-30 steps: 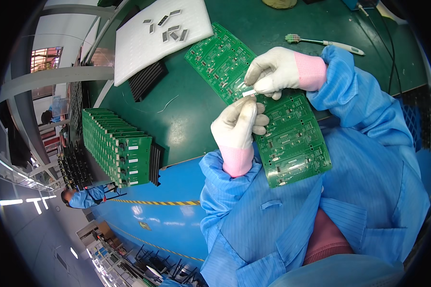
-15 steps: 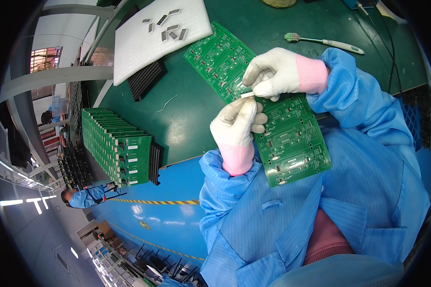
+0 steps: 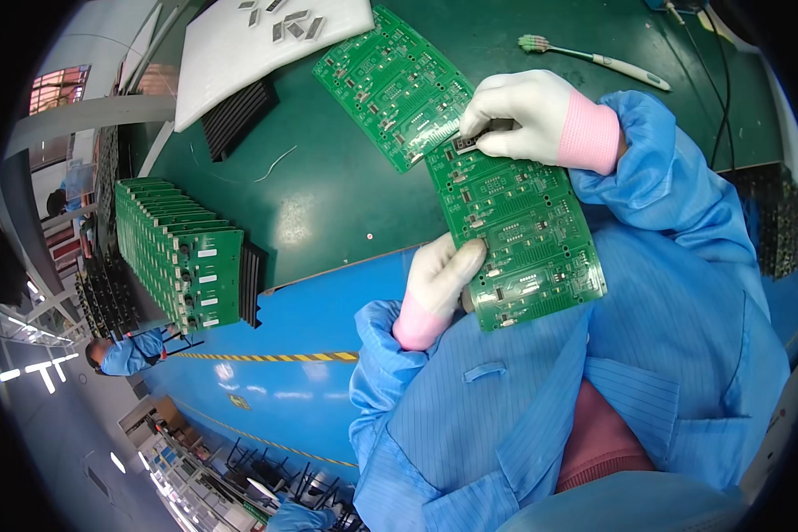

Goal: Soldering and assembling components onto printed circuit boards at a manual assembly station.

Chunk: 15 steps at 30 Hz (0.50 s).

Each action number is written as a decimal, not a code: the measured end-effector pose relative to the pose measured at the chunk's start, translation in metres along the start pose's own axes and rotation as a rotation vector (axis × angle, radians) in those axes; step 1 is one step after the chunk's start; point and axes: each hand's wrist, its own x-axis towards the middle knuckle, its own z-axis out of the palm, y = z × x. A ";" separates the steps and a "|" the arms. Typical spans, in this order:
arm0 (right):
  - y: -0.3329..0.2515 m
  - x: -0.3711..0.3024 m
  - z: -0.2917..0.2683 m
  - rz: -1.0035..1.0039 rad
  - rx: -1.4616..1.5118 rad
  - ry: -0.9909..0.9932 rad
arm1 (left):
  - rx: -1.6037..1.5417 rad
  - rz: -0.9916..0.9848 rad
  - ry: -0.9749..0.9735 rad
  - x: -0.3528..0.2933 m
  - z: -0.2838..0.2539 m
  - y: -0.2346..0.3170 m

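Note:
A green circuit board panel [image 3: 528,232] slants down from the table toward my chest, its lower part beyond the table edge. My left hand [image 3: 445,279] is closed on its left edge, thumb on top and the other fingers partly hidden beneath. At the panel's far end, my right hand [image 3: 525,113] pinches a small digit display module [image 3: 464,144], dark-faced with a light rim. The module lies at or just above the board surface; whether its pins sit in the holes cannot be seen. Another green panel [image 3: 395,89] lies beyond, touching or overlapping the first.
Several display modules [image 3: 294,32] lie on a white foam sheet [image 3: 239,66] at the far left, with a black ribbed block [image 3: 238,117] below. Upright circuit boards [image 3: 213,277] stand in a row at left. A toothbrush [image 3: 594,59] and cables [image 3: 725,115] are at far right.
My hands have parted. The left has moved down from the display module to the panel's edge; the right has brought the module onto the panel's far end, face turned up.

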 end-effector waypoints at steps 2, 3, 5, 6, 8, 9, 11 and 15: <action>0.004 -0.001 0.003 -0.014 -0.032 0.005 | -0.084 -0.031 -0.020 -0.001 0.002 0.003; 0.005 -0.001 0.004 -0.023 -0.048 0.009 | -0.125 -0.046 -0.030 -0.001 0.004 0.004; 0.006 0.000 0.004 -0.032 -0.063 0.008 | -0.170 -0.061 -0.038 -0.001 0.004 0.003; 0.006 0.001 0.003 -0.029 -0.063 -0.007 | -0.162 -0.059 -0.032 -0.001 0.003 0.002; 0.005 0.003 0.000 -0.023 -0.062 -0.037 | -0.145 -0.056 -0.020 -0.002 0.003 0.000; 0.005 0.004 -0.001 -0.020 -0.061 -0.051 | -0.136 -0.055 -0.014 -0.002 0.002 0.000; 0.006 0.003 -0.001 -0.027 -0.047 -0.059 | -0.143 -0.045 -0.019 -0.001 0.003 -0.002; 0.008 0.003 -0.002 -0.053 0.001 -0.074 | -0.152 -0.017 -0.029 0.000 0.005 -0.003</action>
